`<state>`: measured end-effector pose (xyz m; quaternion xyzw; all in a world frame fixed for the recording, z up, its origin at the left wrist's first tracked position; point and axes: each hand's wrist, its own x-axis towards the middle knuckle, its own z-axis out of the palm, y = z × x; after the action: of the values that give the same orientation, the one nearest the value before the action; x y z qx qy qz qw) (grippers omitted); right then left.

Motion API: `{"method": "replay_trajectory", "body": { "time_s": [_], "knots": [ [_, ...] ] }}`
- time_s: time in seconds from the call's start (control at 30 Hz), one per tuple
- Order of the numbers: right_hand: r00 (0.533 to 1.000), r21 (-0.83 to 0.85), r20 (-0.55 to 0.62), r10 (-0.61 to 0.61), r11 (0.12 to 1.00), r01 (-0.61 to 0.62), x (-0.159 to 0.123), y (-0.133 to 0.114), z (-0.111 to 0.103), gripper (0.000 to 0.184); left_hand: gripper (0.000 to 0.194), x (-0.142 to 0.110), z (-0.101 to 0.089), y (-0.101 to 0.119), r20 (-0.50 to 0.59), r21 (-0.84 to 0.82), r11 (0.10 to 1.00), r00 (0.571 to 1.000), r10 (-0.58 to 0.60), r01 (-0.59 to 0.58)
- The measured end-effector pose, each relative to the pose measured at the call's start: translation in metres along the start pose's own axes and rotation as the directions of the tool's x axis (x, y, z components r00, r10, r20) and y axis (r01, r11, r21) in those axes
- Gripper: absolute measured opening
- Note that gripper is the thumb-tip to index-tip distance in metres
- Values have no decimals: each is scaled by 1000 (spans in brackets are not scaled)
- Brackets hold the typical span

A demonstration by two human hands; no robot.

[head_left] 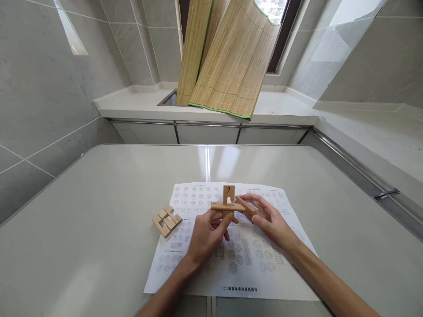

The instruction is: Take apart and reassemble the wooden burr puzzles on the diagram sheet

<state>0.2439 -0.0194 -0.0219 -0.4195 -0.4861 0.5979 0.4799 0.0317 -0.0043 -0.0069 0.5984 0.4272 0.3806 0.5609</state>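
My left hand (208,231) is closed round the lower end of an upright notched wooden puzzle piece (228,190), marked with a "3" and standing above a printed sheet. A flat wooden bar (220,205) lies across this upright piece. Between the fingertips and thumb of my right hand (274,222) is another wooden puzzle piece (248,210), slanted, with its near end at the bar's right end. Whether those two touch is unclear. My fingers hide part of the joint. To the left, several notched wooden pieces (169,223) lie close together at the sheet's edge.
The printed paper sheet (238,277), covered with small diagrams, lies on a glossy pale table (99,211). Behind the table runs a white ledge (139,103) with bamboo mats (231,66) hanging over it. Grey tiled walls (42,88) stand at both sides.
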Motion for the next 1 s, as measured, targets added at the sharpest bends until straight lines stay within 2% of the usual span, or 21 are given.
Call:
{"method": "replay_trajectory", "body": {
  "time_s": [0.23, 0.4, 0.67, 0.8, 1.0],
  "knots": [
    [1000, -14, 6, 14, 1000, -14, -1, -4, 1, 63, 42, 0, -1, -1, 9, 56, 998, 1000, 28, -28],
    [997, 42, 50, 50, 998, -52, -2, -1, 5, 69, 36, -1, 2, -3, 18, 104, 994, 999, 27, -29],
    [996, 66, 56, 68, 995, -72, -4, 3, 5, 70, 37, -2, 3, -7, 86, 64, 997, 996, 29, -35],
    [999, 59, 17, 49, 997, -50, -4, 1, 5, 71, 36, -2, 2, -7, 115, 66, 997, 993, 30, -38],
    [996, 62, 69, 56, 996, -61, -3, 7, 4, 72, 35, -4, 2, -4, 155, 81, 996, 988, 14, -27]
  ]
}}
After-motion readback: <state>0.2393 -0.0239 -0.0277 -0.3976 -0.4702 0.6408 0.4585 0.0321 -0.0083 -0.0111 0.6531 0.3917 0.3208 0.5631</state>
